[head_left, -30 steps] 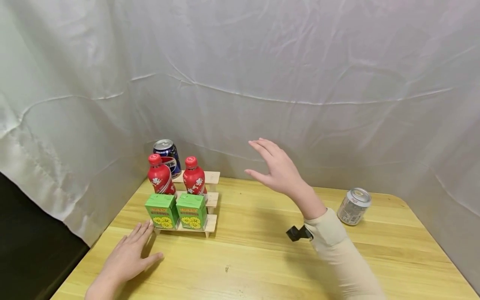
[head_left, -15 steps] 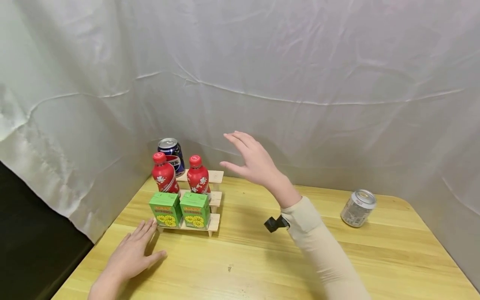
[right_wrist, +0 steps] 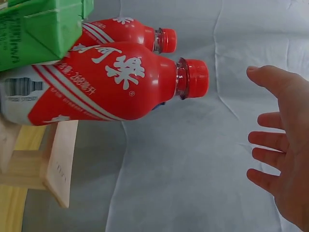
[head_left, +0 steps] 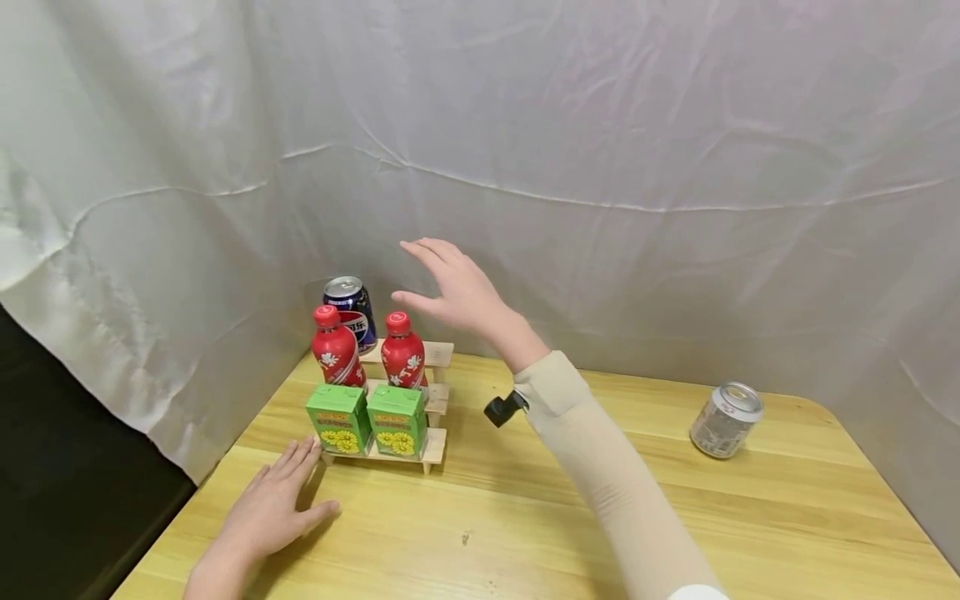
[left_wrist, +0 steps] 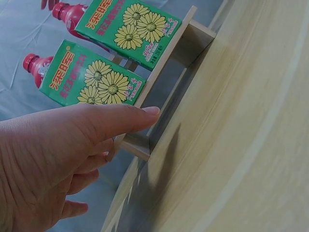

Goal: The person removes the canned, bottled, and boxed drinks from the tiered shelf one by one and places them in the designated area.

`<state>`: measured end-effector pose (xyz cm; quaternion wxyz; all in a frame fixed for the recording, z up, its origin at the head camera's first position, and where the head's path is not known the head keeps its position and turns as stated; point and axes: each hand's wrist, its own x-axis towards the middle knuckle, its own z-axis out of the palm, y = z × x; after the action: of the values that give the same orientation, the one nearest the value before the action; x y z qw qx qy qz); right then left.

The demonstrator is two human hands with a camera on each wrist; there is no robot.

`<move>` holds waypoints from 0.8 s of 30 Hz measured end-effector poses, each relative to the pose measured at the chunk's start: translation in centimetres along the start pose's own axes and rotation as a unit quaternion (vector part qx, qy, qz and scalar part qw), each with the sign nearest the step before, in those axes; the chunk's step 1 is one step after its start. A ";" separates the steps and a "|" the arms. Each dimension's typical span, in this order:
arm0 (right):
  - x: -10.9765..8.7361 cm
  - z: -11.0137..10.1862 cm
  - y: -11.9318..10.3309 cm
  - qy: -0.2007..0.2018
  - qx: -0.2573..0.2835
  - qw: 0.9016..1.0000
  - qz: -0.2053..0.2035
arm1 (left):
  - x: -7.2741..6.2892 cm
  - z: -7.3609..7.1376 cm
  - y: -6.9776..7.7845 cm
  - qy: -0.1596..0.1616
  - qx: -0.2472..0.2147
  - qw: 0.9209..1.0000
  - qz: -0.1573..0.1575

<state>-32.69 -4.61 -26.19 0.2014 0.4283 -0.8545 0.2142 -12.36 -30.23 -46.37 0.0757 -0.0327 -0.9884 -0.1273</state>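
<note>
My right hand point(head_left: 459, 290) hovers above the right end of a small three-step wooden rack point(head_left: 433, 447), thumb and fingers spread around nothing. In the right wrist view it is apart from the cap of the nearer red bottle point(right_wrist: 130, 82). My left hand point(head_left: 268, 508) lies at the rack's front left corner, its fingertips by the lowest step. Two green drink cartons point(head_left: 339, 421) stand on that step. Behind them are two red bottles point(head_left: 405, 358) on the middle step. A dark blue cola can point(head_left: 358, 312) occupies the left of the top step.
A silver can point(head_left: 726, 421) stands at the right of the wooden table point(head_left: 465, 533). Grey cloth point(head_left: 600, 167) hangs behind and along both sides. A black area point(head_left: 75, 467) lies beyond the table's left edge.
My right hand has moved left, from over the table to above the rack, still holding nothing. The left hand keeps its place by the rack. The head view has shifted slightly.
</note>
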 end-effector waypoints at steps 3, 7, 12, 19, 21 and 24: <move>1.3 0.5 0.0 -0.013 0.005 1.000 0.002 | -0.1 0.0 0.1 0.002 -0.002 1.000 -0.001; 2.8 1.3 0.3 -0.029 0.012 1.000 0.004 | -0.2 0.1 0.2 0.005 -0.004 1.000 -0.002; 4.5 2.6 1.4 -0.046 0.021 0.999 0.002 | -0.3 0.4 0.2 0.009 0.000 1.000 -0.003; 6.3 5.1 3.4 -0.070 0.040 0.997 -0.002 | -0.3 0.7 0.2 0.012 -0.009 1.000 -0.001; 6.4 6.1 3.8 -0.075 0.047 0.996 -0.007 | -0.3 0.8 0.2 0.010 -0.012 1.000 -0.003; 6.6 7.5 4.1 -0.084 0.053 0.995 -0.017 | -0.2 0.9 0.1 0.008 -0.014 1.000 -0.005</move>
<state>-40.88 -10.68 -29.70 0.1095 0.4696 -0.8484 0.2184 -12.25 -29.93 -47.26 0.0820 -0.0276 -0.9861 -0.1418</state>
